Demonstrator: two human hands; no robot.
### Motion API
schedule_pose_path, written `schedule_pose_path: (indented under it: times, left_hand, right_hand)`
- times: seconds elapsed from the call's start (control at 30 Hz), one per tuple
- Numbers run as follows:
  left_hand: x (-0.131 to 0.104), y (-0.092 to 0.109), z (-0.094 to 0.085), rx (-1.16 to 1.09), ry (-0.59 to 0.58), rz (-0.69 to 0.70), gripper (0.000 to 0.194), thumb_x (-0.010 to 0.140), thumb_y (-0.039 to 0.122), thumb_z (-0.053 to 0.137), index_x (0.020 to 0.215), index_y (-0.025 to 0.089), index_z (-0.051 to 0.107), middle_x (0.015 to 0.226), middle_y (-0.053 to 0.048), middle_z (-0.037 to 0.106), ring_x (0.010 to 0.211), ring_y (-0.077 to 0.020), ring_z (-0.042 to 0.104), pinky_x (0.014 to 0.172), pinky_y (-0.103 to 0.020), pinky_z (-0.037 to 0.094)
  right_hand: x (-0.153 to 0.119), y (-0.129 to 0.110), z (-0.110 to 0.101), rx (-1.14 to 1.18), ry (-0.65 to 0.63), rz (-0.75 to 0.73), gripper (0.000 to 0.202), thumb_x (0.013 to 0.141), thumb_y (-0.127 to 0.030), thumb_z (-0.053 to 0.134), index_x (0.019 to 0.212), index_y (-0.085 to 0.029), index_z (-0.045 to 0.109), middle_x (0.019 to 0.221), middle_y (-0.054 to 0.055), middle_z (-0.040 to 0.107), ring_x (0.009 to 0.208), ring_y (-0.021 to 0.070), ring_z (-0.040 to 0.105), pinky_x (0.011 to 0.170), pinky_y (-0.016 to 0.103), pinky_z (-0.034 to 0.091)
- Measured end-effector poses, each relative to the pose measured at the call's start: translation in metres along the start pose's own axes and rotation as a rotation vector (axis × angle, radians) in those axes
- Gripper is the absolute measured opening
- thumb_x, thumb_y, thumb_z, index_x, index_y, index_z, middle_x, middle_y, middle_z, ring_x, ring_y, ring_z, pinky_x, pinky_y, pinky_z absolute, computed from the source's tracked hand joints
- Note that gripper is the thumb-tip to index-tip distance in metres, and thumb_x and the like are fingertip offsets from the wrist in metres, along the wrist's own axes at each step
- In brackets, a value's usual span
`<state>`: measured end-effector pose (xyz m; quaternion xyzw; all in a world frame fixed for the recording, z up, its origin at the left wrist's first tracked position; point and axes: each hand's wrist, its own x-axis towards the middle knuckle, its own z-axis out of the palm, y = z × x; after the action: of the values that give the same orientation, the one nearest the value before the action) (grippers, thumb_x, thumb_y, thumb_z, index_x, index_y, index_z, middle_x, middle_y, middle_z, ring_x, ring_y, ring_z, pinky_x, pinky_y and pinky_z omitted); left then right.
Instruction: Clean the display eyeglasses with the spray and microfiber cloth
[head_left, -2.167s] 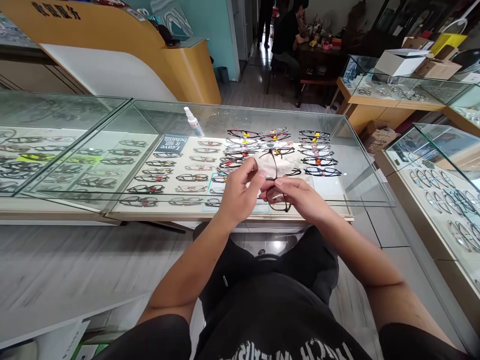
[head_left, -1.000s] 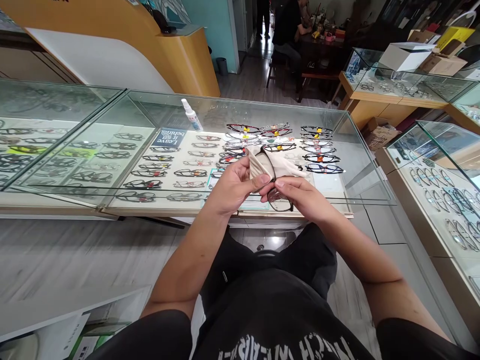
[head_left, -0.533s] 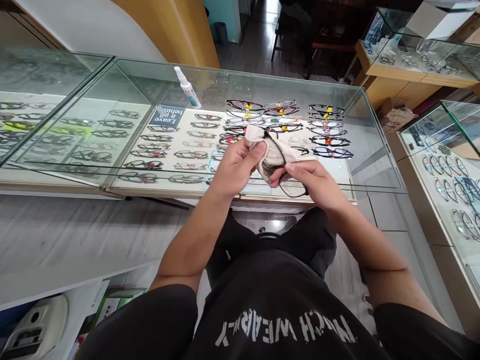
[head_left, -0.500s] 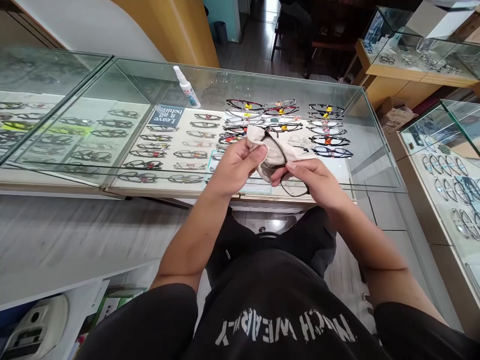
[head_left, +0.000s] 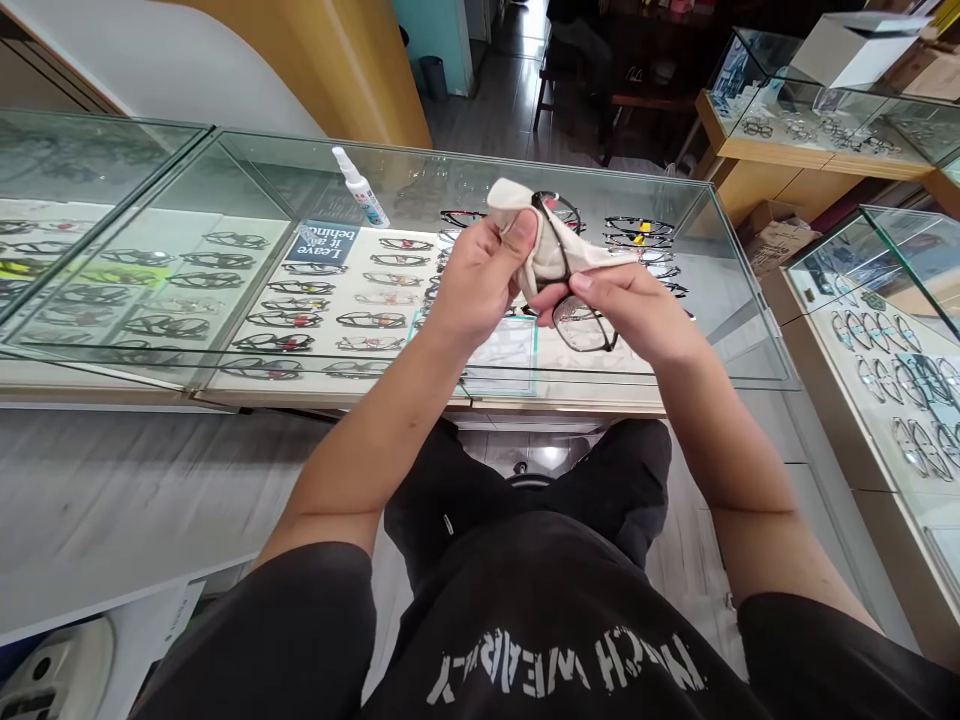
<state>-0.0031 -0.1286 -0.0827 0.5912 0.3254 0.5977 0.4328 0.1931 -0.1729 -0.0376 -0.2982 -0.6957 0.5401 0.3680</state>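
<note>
My left hand [head_left: 480, 275] is closed on a pale cleaning cloth [head_left: 551, 252], thumb on top, pinching it around one end of a pair of dark-framed eyeglasses [head_left: 583, 328]. The closed fingers of my right hand [head_left: 637, 312] grip the eyeglasses near the middle of the frame. A tail of the cloth stretches over those fingers. One lens hangs uncovered below my right fingertips, while the cloth partly hides the other. Both hands are raised over a glass display case [head_left: 427, 385]. A white spray bottle [head_left: 363, 190] stands on its top to the left.
Rows of eyeglass frames [head_left: 296, 320] lie inside the case, beside a blue sign [head_left: 324, 243]. More glass cases [head_left: 900, 330] flank the right side. A dark stool [head_left: 551, 90] and a bin [head_left: 433, 77] are on the floor beyond.
Both hands have risen a little with the cloth and eyeglasses. The eyeglasses are tilted differently, and my left thumb has moved up along the cloth. The view has shifted slightly.
</note>
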Motion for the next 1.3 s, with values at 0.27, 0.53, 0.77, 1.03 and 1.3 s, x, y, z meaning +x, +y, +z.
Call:
schedule_pose_path:
  times: [0.27, 0.53, 0.77, 1.03, 1.3]
  left_hand:
    - [0.062, 0.003, -0.012, -0.2, 0.002, -0.11, 0.034, 0.099, 0.048, 0.082, 0.097, 0.017, 0.067, 0.088, -0.006, 0.069, 0.104, -0.0288, 0.082, 0.076, -0.038, 0.07]
    - [0.103, -0.02, -0.006, -0.262, -0.103, -0.148, 0.039, 0.096, 0.055, 0.083, 0.092, 0.019, 0.068, 0.08, -0.003, 0.067, 0.097, -0.0248, 0.082, 0.075, -0.034, 0.067]
    - [0.093, -0.044, -0.013, -0.05, 0.037, 0.003, 0.048, 0.092, 0.067, 0.083, 0.095, 0.021, 0.068, 0.085, -0.005, 0.071, 0.094, -0.024, 0.078, 0.071, -0.033, 0.064]
    - [0.082, -0.048, -0.006, -0.03, 0.064, -0.008, 0.04, 0.098, 0.059, 0.079, 0.097, 0.022, 0.066, 0.092, -0.004, 0.065, 0.113, -0.0282, 0.079, 0.081, -0.036, 0.067]
    - [0.081, -0.049, -0.007, -0.135, -0.006, 0.035, 0.046, 0.09, 0.065, 0.085, 0.105, 0.024, 0.071, 0.096, -0.003, 0.073, 0.111, -0.0275, 0.081, 0.084, -0.037, 0.069]
  right_hand:
    - [0.04, 0.002, -0.052, -0.411, 0.385, -0.235, 0.044, 0.095, -0.066, 0.079, 0.104, -0.022, 0.078, 0.098, 0.003, 0.074, 0.1, 0.0186, 0.068, 0.089, 0.033, 0.054]
    - [0.082, 0.033, -0.078, -0.537, 0.407, -0.325, 0.061, 0.108, -0.076, 0.049, 0.087, -0.023, 0.069, 0.084, 0.002, 0.056, 0.094, 0.0178, 0.061, 0.086, 0.034, 0.05]
    - [0.072, 0.042, -0.066, -0.586, 0.745, -0.399, 0.042, 0.107, -0.064, 0.062, 0.091, -0.026, 0.071, 0.095, 0.005, 0.059, 0.108, 0.0253, 0.061, 0.112, 0.049, 0.05]
    - [0.07, 0.044, -0.06, -0.532, 0.414, -0.226, 0.036, 0.101, -0.059, 0.075, 0.089, -0.026, 0.083, 0.091, 0.004, 0.063, 0.106, 0.0247, 0.059, 0.113, 0.053, 0.046]
    - [0.074, 0.058, -0.062, -0.08, 0.184, -0.119, 0.041, 0.097, -0.065, 0.078, 0.096, -0.025, 0.087, 0.099, 0.003, 0.065, 0.103, 0.0203, 0.061, 0.101, 0.039, 0.05]
